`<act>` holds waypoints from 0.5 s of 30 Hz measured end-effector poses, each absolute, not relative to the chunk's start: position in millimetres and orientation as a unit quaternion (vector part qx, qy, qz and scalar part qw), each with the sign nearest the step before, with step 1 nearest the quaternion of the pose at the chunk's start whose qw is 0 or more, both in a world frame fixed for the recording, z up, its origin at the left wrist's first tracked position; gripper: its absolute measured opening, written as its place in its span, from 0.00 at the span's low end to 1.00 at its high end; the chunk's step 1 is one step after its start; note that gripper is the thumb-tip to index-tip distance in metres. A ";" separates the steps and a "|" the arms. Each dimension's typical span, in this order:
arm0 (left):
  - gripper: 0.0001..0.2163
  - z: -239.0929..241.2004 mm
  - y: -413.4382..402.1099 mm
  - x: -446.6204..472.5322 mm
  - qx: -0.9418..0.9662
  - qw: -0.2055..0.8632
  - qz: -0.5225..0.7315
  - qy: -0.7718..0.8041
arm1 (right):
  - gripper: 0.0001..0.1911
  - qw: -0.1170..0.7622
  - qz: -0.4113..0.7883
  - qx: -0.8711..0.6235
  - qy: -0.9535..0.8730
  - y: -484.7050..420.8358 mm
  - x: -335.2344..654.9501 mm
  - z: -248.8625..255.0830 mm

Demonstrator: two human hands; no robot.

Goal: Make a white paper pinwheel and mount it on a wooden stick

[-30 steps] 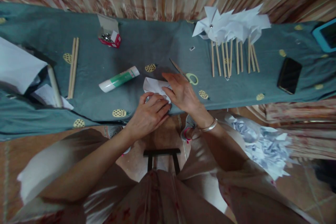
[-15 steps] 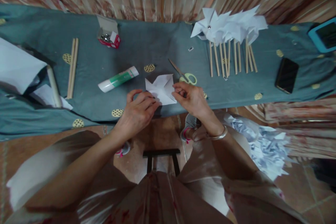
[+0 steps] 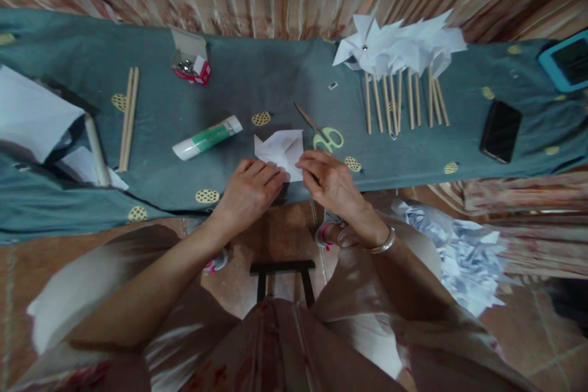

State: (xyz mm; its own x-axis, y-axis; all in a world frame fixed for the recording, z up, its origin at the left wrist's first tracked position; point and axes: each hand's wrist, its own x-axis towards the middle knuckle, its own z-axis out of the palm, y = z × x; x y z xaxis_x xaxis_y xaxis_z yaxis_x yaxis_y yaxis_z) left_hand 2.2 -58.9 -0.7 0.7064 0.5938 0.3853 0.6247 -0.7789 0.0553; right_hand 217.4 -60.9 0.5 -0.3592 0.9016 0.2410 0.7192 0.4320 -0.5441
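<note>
At bench near edge: left hand and right hand, each grip pinched on folded white paper. Beyond: scissors, glue stick, finished pinwheels. Risk: uneven fingertip pressure skews the crease, maybe tearing paper.

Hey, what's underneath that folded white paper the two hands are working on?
The folded white paper lies on the teal cloth. The left hand and right hand cover its near edge, so anything beneath there is hidden.
</note>
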 end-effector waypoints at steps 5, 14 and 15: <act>0.08 1.3 -56.5 4.8 -0.926 0.052 -0.188 -0.323 | 0.15 0.254 0.185 -0.508 -0.802 -61.0 218.8 1.1; 0.10 1.4 -58.4 -10.2 -0.923 0.001 -0.213 -0.321 | 0.18 0.275 0.300 -0.453 -0.793 -66.6 229.0 9.7; 0.10 2.2 -59.3 -11.6 -0.924 -0.004 -0.210 -0.321 | 0.17 0.272 0.306 -0.450 -0.794 -67.5 228.6 10.2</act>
